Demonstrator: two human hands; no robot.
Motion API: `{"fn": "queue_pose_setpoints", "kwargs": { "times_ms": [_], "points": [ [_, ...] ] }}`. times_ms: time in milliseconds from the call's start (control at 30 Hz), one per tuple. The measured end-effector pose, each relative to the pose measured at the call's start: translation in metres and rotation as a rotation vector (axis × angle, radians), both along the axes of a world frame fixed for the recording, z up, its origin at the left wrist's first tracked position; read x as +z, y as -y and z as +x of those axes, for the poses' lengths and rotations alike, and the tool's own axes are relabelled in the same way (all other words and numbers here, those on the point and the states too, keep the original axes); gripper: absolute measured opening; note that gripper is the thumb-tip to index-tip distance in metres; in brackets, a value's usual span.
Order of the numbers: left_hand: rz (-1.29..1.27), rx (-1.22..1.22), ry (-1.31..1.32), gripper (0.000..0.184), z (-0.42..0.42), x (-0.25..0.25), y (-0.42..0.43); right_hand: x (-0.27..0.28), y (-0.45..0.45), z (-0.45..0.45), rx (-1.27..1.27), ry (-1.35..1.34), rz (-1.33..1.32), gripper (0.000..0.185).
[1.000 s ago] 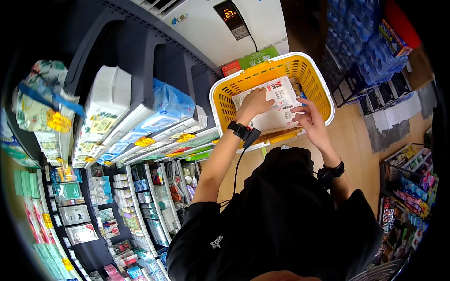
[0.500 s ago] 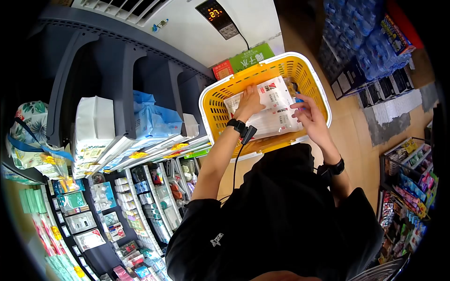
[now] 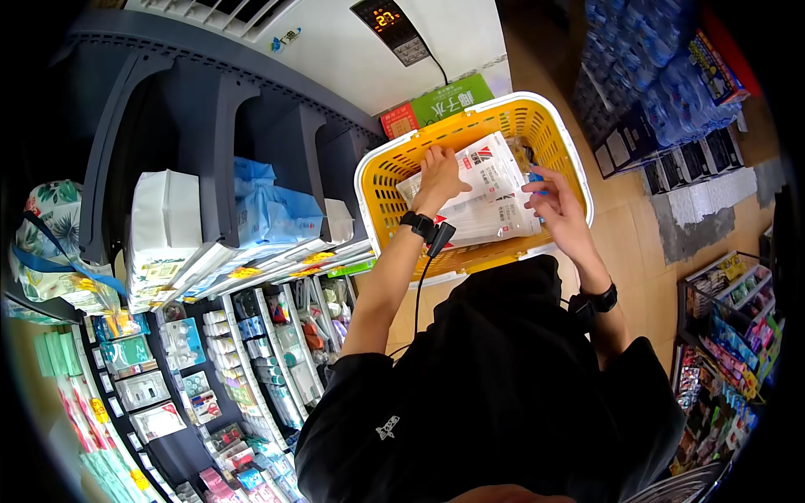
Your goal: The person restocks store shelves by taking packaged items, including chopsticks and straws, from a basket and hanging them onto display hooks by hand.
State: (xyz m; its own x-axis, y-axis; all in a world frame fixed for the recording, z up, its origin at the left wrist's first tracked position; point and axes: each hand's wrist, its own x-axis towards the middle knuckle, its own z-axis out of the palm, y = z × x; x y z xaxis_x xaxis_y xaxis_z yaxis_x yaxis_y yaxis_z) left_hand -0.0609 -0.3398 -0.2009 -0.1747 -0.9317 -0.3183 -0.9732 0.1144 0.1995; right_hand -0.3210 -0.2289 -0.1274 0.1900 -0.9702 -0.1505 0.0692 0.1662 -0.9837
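A yellow basket [image 3: 549,130] with a white rim stands in front of me. White printed packets [image 3: 490,172] with red logos lie inside, one overlapping another [image 3: 503,220]. My left hand [image 3: 440,180] rests at the left part of the upper packet, thumb and fingers apart. Over the right end of the packets hovers my right hand [image 3: 558,210], its fingers spread and slightly bent, with nothing visible in them. Whether its fingertips touch the packets I cannot tell. Small clear-wrapped items [image 3: 521,151] show at the basket's right end, partly hidden.
Dark grey shelving [image 3: 226,159] with white [image 3: 168,218] and blue [image 3: 277,210] packages runs along the left. A white appliance [image 3: 335,67] and a green carton [image 3: 453,99] stand behind the basket. Bottled water packs [image 3: 629,67] are stacked at the right, above a snack rack [image 3: 729,318].
My left hand has shifted slightly left and away from me across the packets, and the upper packet's edge sits a little differently. My right hand stays nearly in place, its fingers slightly more bent.
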Motion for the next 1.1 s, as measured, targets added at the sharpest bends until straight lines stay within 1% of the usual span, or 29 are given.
{"fn": "queue_pose_setpoints", "kwargs": {
  "times_ms": [67,133,167,233,267,333,367,433,467,533,567,633,700,733,833,867,900,967,1000,1033,1100],
  "points": [
    [0.007,0.014,0.004,0.096,0.003,0.006,0.000,0.000,0.000,-0.001,-0.002,0.009,-0.012,0.046],
    [-0.039,-0.017,-0.066,0.087,0.008,0.008,0.000,0.003,0.000,0.000,-0.009,-0.018,0.002,0.046],
    [-0.044,-0.009,-0.065,0.087,0.011,0.009,0.000,0.002,0.001,0.001,0.000,-0.018,-0.002,0.046],
    [0.019,0.077,-0.234,0.077,0.015,0.013,-0.001,-0.002,0.002,0.003,0.009,-0.035,0.004,0.045],
    [0.014,0.089,-0.235,0.077,0.017,0.015,-0.003,-0.005,0.002,0.004,0.019,-0.023,-0.011,0.045],
    [0.040,0.089,-0.252,0.064,0.014,0.034,-0.008,-0.004,0.001,0.006,0.041,-0.032,-0.017,0.045],
    [0.034,0.101,-0.254,0.064,0.014,0.042,-0.011,-0.002,0.000,0.007,0.051,-0.040,-0.020,0.045],
    [0.014,0.101,-0.322,0.052,0.014,0.055,-0.017,-0.001,-0.001,0.012,0.062,-0.034,-0.026,0.046],
    [0.007,0.113,-0.327,0.052,0.014,0.059,-0.019,-0.003,-0.001,0.013,0.059,-0.035,-0.031,0.045],
    [-0.019,0.144,-0.449,0.043,0.015,0.073,-0.024,-0.006,0.000,0.016,0.076,-0.078,-0.052,0.048],
    [-0.028,0.159,-0.453,0.043,0.017,0.079,-0.029,-0.006,0.001,0.018,0.093,-0.082,-0.058,0.048],
    [-0.112,0.173,-0.621,0.046,0.015,0.105,-0.042,-0.007,0.001,0.025,0.035,-0.149,-0.098,0.055],
    [-0.132,0.199,-0.623,0.047,0.016,0.122,-0.053,-0.005,-0.001,0.034,0.024,-0.150,-0.131,0.059],
    [-0.148,0.219,-0.688,0.047,0.017,0.130,-0.060,-0.003,-0.002,0.038,-0.001,-0.148,-0.158,0.063],
    [-0.194,0.282,-0.823,0.047,0.018,0.158,-0.084,0.009,-0.006,0.051,0.112,-0.093,-0.233,0.066],
    [-0.209,0.311,-0.889,0.047,0.017,0.168,-0.093,0.011,-0.008,0.056,0.142,-0.030,-0.201,0.066],
    [-0.224,0.342,-0.956,0.047,0.017,0.178,-0.104,0.011,-0.011,0.060,0.161,-0.031,-0.208,0.066],
    [-0.227,0.388,-1.039,0.044,0.021,0.192,-0.124,0.009,-0.016,0.070,0.209,0.170,-0.138,0.064],
    [-0.256,0.398,-1.099,0.043,0.023,0.195,-0.133,0.015,-0.020,0.073,0.225,0.204,-0.125,0.058],
    [-0.284,0.407,-1.158,0.043,0.025,0.199,-0.143,0.017,-0.025,0.077,0.247,0.202,-0.133,0.058],
    [-0.345,0.464,-1.087,0.043,0.034,0.203,-0.166,0.021,-0.033,0.085,0.306,0.237,-0.120,0.053]
  ]
}}
